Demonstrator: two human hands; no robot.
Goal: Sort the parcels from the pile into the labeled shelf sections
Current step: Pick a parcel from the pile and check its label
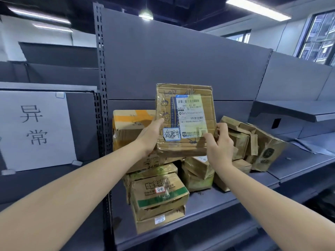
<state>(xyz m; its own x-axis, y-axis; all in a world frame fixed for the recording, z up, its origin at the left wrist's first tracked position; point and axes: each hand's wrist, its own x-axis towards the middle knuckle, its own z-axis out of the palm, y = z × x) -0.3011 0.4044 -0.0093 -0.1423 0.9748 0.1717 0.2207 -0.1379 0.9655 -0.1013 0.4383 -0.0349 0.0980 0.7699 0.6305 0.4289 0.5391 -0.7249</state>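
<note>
I hold a flat brown cardboard parcel (184, 116) upright in front of the grey shelf, its face toward me. It carries a white shipping label and a small handwritten sticker at the lower left. My left hand (150, 136) grips its left edge, thumb on the front. My right hand (220, 144) grips its lower right corner, fingers wrapped round the edge. Below and behind it lies the pile of parcels (159, 192) on the shelf board (226, 201).
A white paper sign with two handwritten characters (35, 129) hangs on the left shelf section. A perforated upright post (102, 105) divides the sections. More taped boxes (253, 142) lean at the right. Another shelf (299, 109) sticks out at the far right.
</note>
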